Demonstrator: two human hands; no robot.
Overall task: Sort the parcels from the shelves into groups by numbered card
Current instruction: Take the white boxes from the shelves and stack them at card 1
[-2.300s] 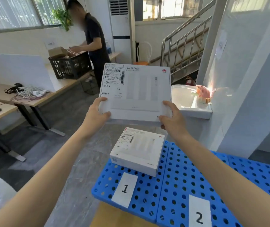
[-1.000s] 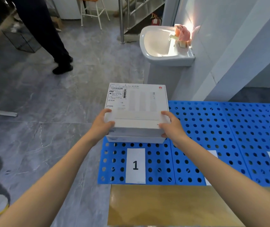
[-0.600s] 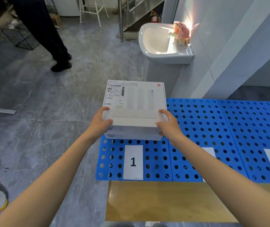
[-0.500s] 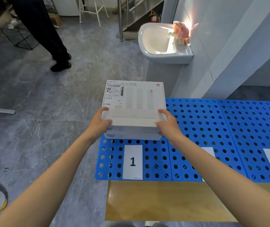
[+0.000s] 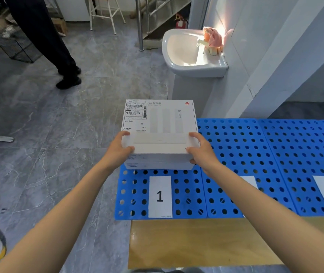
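Left hand (image 5: 118, 152) and right hand (image 5: 202, 152) grip the white box (image 5: 161, 125) at its near corners, on or just over a second box (image 5: 157, 165) right behind card 1 (image 5: 160, 196). If I release unevenly it could skew and slide off.

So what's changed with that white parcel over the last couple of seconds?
The white parcel came down from mid-air onto the lower parcel behind card 1. The left hand and right hand still grip its sides; the lower parcel stayed put.
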